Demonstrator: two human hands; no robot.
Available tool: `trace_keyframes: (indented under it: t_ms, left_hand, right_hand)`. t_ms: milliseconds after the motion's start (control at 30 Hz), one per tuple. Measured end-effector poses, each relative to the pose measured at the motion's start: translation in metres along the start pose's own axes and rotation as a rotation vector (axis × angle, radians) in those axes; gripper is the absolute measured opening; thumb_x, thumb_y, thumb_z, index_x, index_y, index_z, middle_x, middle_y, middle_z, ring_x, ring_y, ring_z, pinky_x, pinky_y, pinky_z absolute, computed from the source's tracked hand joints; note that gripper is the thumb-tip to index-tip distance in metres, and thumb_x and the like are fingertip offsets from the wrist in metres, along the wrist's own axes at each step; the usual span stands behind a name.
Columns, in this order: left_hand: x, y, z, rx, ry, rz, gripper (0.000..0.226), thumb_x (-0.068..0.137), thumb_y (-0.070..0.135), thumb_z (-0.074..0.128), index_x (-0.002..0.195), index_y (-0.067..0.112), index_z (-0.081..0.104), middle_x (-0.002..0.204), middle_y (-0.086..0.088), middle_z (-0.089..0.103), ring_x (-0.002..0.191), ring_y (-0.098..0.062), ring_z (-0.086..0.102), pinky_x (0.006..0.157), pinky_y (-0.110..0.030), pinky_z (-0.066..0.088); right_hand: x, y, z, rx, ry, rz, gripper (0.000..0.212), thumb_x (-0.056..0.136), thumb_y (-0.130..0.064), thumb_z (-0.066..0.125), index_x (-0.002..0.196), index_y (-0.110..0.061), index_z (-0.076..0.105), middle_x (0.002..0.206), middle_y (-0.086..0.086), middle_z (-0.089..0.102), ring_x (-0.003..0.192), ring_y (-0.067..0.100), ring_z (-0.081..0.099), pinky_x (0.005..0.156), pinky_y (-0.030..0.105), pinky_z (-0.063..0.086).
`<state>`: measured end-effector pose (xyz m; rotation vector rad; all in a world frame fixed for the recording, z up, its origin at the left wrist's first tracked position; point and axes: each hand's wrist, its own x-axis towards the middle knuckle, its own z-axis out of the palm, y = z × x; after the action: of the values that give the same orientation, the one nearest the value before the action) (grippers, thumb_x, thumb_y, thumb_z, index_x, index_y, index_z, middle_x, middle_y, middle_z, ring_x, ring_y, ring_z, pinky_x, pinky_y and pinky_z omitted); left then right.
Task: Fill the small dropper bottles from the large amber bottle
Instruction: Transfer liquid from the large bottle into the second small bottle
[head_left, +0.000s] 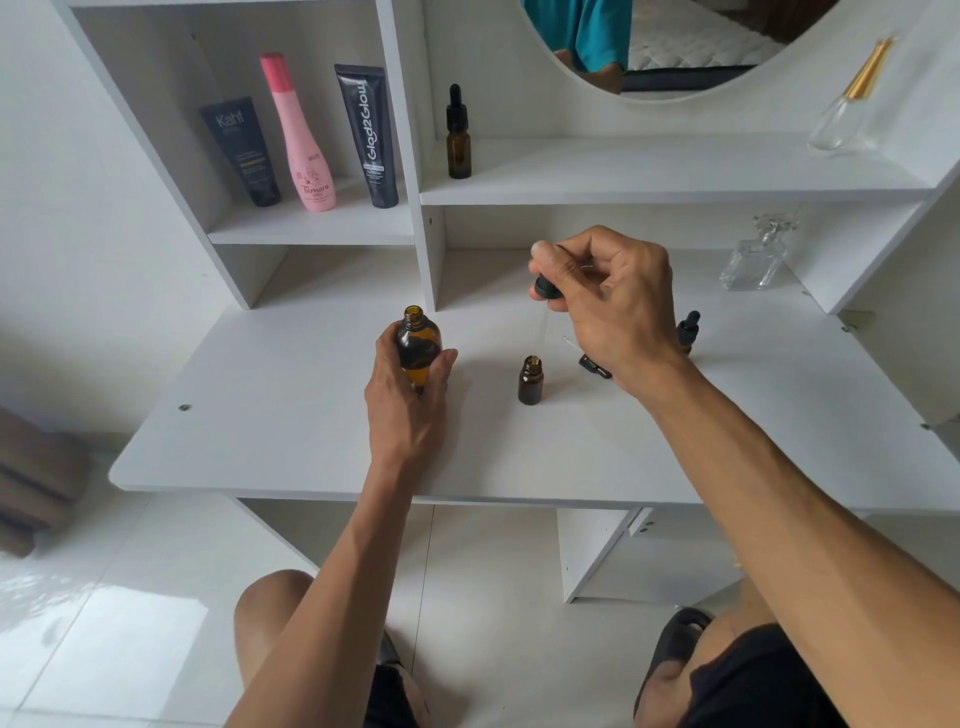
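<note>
Our left hand (408, 400) grips the uncapped large amber bottle (418, 345) mid-tabletop (270, 415). Our right hand (605, 301) pinches a dropper cap (546, 289) above the open small dropper bottle (530, 381), nearer the front edge.

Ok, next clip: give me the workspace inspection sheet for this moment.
Surface: white desk, bare in front.
Job's things: large amber bottle uncapped, upright; small open bottle standing to its right; loose dropper cap lying beside it; capped dropper bottle partly hidden behind the right wrist; another capped one on the shelf.
Clutter: three cosmetic containers in the left cubby; clear glass bottles at right.
Grippers: left hand holds the large bottle; right hand pinches a dropper.
Cables: nothing seen.
Surroundings: mirror, tiled floor.
</note>
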<state>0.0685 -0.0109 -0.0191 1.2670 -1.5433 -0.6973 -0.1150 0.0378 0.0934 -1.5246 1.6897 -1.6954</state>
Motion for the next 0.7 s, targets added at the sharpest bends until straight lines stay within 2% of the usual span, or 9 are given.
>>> trace_keyframes:
  t_ms: [100,167,300,400,467,500,567,633,700]
  left_hand:
    - [-0.001,-0.003,0.002,-0.020,-0.003,-0.007,0.048,0.095,0.039,0.066,0.136,0.027,0.045,0.113,0.002,0.068,0.093,-0.020,0.068,0.085,-0.035,0.053]
    - [-0.001,-0.002,0.004,-0.025,-0.007,-0.004,0.047,0.095,0.038,0.066,0.135,0.027,0.045,0.111,0.002,0.068,0.092,-0.021,0.069,0.086,-0.037,0.054]
    - [-0.004,0.001,0.006,-0.024,-0.024,0.008,0.046,0.095,0.034,0.067,0.135,0.023,0.047,0.111,0.003,0.068,0.092,-0.017,0.066,0.081,-0.022,0.047]
    - [-0.004,0.006,0.009,-0.024,-0.029,0.010,0.048,0.095,0.033,0.068,0.136,0.022,0.047,0.113,0.003,0.067,0.092,-0.014,0.063,0.078,-0.013,0.042]
    - [0.007,-0.010,-0.019,-0.033,0.058,-0.010,0.047,0.094,0.032,0.069,0.135,0.023,0.047,0.112,0.004,0.067,0.091,-0.012,0.062,0.075,-0.006,0.040]
    - [0.008,-0.011,-0.016,-0.029,0.050,-0.002,0.047,0.094,0.032,0.069,0.135,0.023,0.047,0.112,0.004,0.067,0.091,-0.012,0.063,0.076,-0.004,0.040]
    - [0.006,-0.011,-0.015,-0.048,0.031,-0.009,0.047,0.094,0.034,0.068,0.135,0.026,0.046,0.112,0.004,0.068,0.091,-0.015,0.066,0.079,-0.013,0.045]
    - [0.004,-0.009,-0.011,-0.054,0.017,-0.014,0.047,0.094,0.035,0.068,0.135,0.028,0.046,0.113,0.004,0.068,0.092,-0.016,0.067,0.082,-0.020,0.047]
    - [0.003,-0.005,-0.007,-0.059,0.009,-0.017,0.047,0.094,0.033,0.069,0.135,0.026,0.047,0.112,0.006,0.067,0.090,-0.009,0.063,0.079,-0.009,0.043]
  right_hand:
    - [0.001,-0.004,-0.003,0.041,0.005,0.008,0.026,0.092,-0.030,0.071,0.085,-0.005,0.073,0.078,0.006,0.076,0.071,0.014,0.075,0.071,0.040,0.063]
    - [0.003,-0.009,-0.003,0.099,0.018,0.019,0.020,0.092,-0.026,0.071,0.086,-0.008,0.072,0.081,0.008,0.076,0.072,0.014,0.076,0.069,0.034,0.063]
    - [0.011,-0.024,0.001,0.227,0.039,-0.002,0.015,0.094,-0.021,0.069,0.091,-0.007,0.072,0.085,0.012,0.075,0.074,0.018,0.076,0.068,0.030,0.061]
    - [0.021,-0.037,0.013,0.265,0.030,-0.028,0.015,0.096,-0.020,0.067,0.094,-0.006,0.072,0.086,0.009,0.075,0.076,0.018,0.077,0.070,0.032,0.062]
    - [0.026,-0.060,0.061,0.297,-0.080,-0.058,0.015,0.097,-0.018,0.065,0.098,-0.006,0.073,0.088,0.007,0.076,0.077,0.017,0.076,0.070,0.032,0.063]
    - [0.028,-0.067,0.067,0.302,-0.083,-0.066,0.014,0.097,-0.017,0.065,0.098,-0.005,0.073,0.089,0.008,0.076,0.077,0.017,0.076,0.069,0.031,0.062]
    - [0.031,-0.070,0.076,0.285,-0.089,-0.106,0.014,0.097,-0.016,0.064,0.098,-0.005,0.073,0.089,0.010,0.076,0.076,0.017,0.076,0.069,0.030,0.062]
    - [0.033,-0.068,0.080,0.255,-0.099,-0.132,0.017,0.097,-0.017,0.063,0.099,-0.004,0.073,0.089,0.009,0.076,0.076,0.015,0.076,0.073,0.036,0.063]
    - [0.033,-0.066,0.083,0.210,-0.113,-0.149,0.019,0.098,-0.019,0.062,0.101,-0.004,0.074,0.090,0.007,0.076,0.077,0.013,0.076,0.075,0.038,0.063]
